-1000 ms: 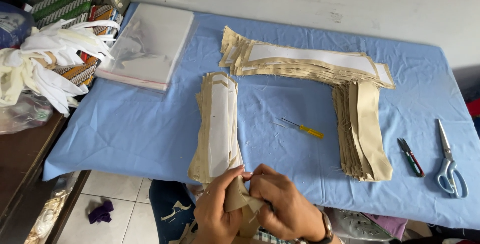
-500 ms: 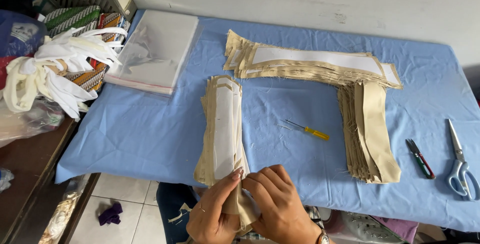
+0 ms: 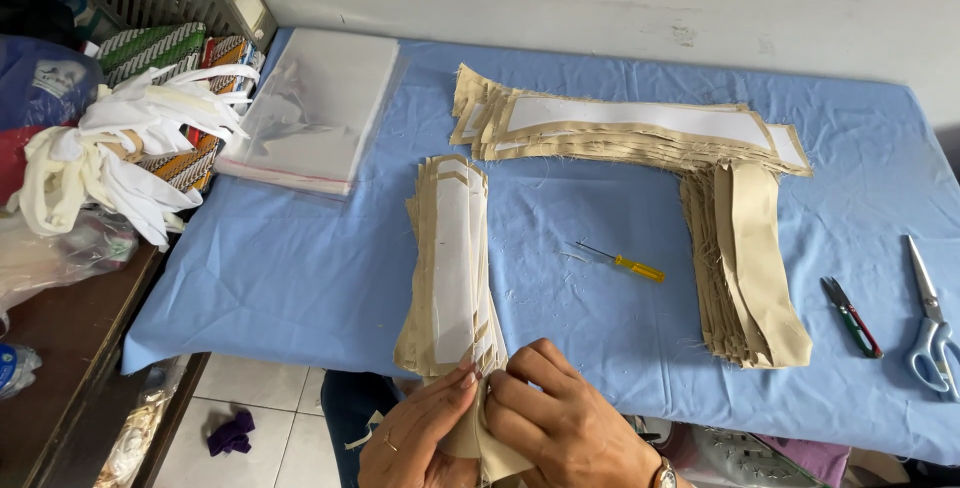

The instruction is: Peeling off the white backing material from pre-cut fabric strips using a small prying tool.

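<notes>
The strip point(image 3: 478, 438) of tan fabric sits pinched between our two hands at the near edge of the table point(image 3: 300, 268), just below the end of the near stack point(image 3: 447, 268) of like pieces with white interfacing on them. Going from large to small: the table wears a blue cloth; along its far side lies a long stack point(image 3: 630, 128) of the same cut pieces, and a tan stack point(image 3: 748, 263) runs down from its right end; a pile of clear bags point(image 3: 315, 113) rests at the far left. To the right lie scissors point(image 3: 930, 318) and small snips point(image 3: 852, 316), and a yellow-handled screwdriver point(image 3: 622, 262) lies between the stacks. Our left hand point(image 3: 415, 438) grips the strip's left edge with thumb and fingertips closed on it; our right hand point(image 3: 570, 428) is closed over its right side, fingers curled on the cloth. We judge that we are working one piece at its end, perhaps turning or folding it, though the hands hide the fabric's shape. The next move seems to call for a firm pinch and an even pull, keeping the piece clear of the stack's frayed edges.
</notes>
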